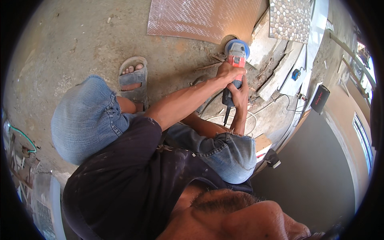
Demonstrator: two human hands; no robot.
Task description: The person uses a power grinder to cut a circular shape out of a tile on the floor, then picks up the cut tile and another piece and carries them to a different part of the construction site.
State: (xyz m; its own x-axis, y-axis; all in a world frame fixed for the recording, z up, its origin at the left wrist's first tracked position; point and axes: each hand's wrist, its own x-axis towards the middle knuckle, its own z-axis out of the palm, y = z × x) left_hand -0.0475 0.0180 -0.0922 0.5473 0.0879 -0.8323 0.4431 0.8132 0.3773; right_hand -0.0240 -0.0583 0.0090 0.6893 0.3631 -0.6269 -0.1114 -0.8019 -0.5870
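Because the disc of the angle grinder (237, 61) sits by its near edge, the brown patterned panel (204, 18), the largest thing about the work, looks to be what is being cut or trimmed. It lies on the floor just ahead of the grip; a curved notch (229, 38) shows by the disc, though whether disc and panel touch I cannot tell. Farther off, ahead and to the right of the grip, is a smaller pebble-patterned panel (290, 20).

The grinder itself is in both hands: the left hand (231, 73) is wrapped around the red body in front, the right hand (240, 95) closed on the dark rear part. Its long axis runs from the cord (227, 116), behind the grip, forward and slightly right to the blue disc (247, 50), so the head points away from the person. The next move, I judge, calls for both hands staying firm while the disc follows the notch, the cord kept clear behind.
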